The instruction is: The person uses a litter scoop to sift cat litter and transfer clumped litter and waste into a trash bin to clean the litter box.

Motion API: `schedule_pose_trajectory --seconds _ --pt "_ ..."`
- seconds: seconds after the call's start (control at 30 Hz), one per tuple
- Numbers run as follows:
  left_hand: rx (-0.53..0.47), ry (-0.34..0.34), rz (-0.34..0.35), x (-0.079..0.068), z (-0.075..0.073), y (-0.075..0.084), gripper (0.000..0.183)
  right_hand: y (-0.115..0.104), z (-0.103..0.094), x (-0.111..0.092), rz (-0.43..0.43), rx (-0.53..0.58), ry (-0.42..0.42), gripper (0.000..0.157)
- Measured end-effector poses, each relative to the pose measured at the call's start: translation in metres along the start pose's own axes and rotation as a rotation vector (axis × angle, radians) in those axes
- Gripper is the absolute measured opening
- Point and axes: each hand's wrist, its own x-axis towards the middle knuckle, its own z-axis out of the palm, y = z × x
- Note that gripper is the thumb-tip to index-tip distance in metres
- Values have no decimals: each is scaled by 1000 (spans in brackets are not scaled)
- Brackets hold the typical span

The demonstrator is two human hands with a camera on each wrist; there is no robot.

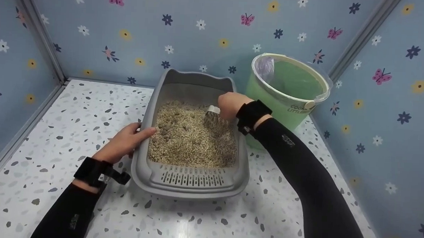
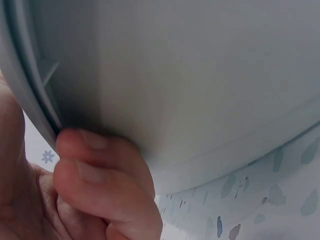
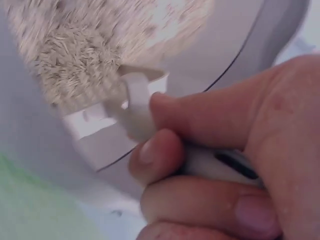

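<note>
A grey litter box (image 1: 191, 193) stands on the speckled floor, its slotted lip towards me, filled with tan pellet litter (image 1: 182, 149) and some darker clumps (image 1: 165, 131). My left hand (image 1: 125, 140) grips its left rim, thumb over the top. Beneath that rim, the left wrist view shows curled fingers (image 2: 107, 180) against the outer wall. Inside the box at the right, my right hand (image 1: 232, 104) grips a litter scoop (image 3: 107, 142) by its handle. Pellets fill part of the scoop's pale head in the right wrist view.
A green bin (image 1: 269, 100) with a cream rim and a clear liner stands close by the box's right side. Blue patterned walls (image 1: 186, 40) enclose the back and both sides. Speckled floor (image 1: 92, 104) shows left of the box.
</note>
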Motion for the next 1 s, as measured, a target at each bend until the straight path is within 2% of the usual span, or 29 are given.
schedule_pose_trajectory --seconds 0.23,0.37,0.47,0.57,0.67,0.8,0.9,1.0 --pt "17 3 -16 -2 -3 1 85 -25 -11 -17 -71 9 10 38" --pt "10 -2 -16 -3 -1 3 85 -33 -19 -27 -81 14 5 37" --pt "-2 -8 -13 -3 0 4 84 -33 -30 -34 -50 17 18 34" --pt "-12 -11 -7 -3 -1 4 83 -31 -42 -39 17 -1 24 32" --pt "-22 -12 -1 -3 -2 4 83 -31 -52 -39 78 -55 11 30" --pt "-22 -12 0 -3 -2 3 84 -32 -60 -33 112 -106 -44 27" --pt "-14 -9 0 -2 -1 2 84 -30 -62 -25 125 -97 -103 28" --pt "-11 -5 -3 -2 1 1 85 -27 -59 -17 149 -91 -122 28"
